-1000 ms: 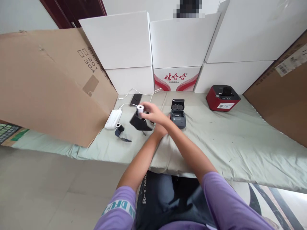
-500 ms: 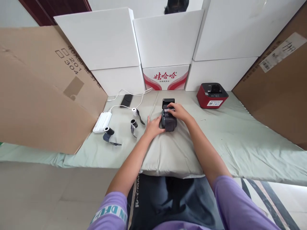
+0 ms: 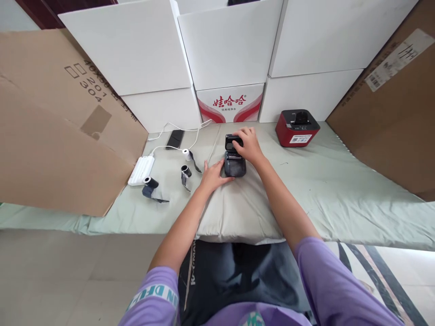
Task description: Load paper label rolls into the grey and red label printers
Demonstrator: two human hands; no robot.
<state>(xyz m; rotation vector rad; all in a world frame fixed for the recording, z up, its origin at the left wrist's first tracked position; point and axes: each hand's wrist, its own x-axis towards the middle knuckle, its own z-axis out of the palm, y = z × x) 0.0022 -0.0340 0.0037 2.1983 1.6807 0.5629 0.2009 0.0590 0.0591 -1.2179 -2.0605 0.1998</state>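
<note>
Gripping with the right hand (image 3: 249, 145), fingers curled over the top edge of the raised lid (image 3: 231, 140) of a small dark printer (image 3: 234, 167). Bracing with the left hand (image 3: 213, 174), laid flat and unclenched, fingertips against the printer's left side, nothing held in it. Standing straight ahead at the far end of a pale pillow (image 3: 238, 213) on the cloth-covered worktop (image 3: 340, 194), lid hinged up at the back.

Just left of the left hand, lying on the cloth: a small dark roll (image 3: 185, 171) with a loose tail, a white roll (image 3: 186, 153) beyond it, and another dark roll (image 3: 149, 182) farther left, touching or almost touching a white power bank (image 3: 141, 164). Trailing from there, a white cable (image 3: 170, 127) past a black phone (image 3: 174, 138). Well to the right of the right hand, a red printer (image 3: 297, 129). Walling in the far edge, stacked white boxes (image 3: 227, 45), with a box with red lettering (image 3: 229, 103) low in the middle. Leaning in at either side, brown cardboard sheets (image 3: 50, 122).
</note>
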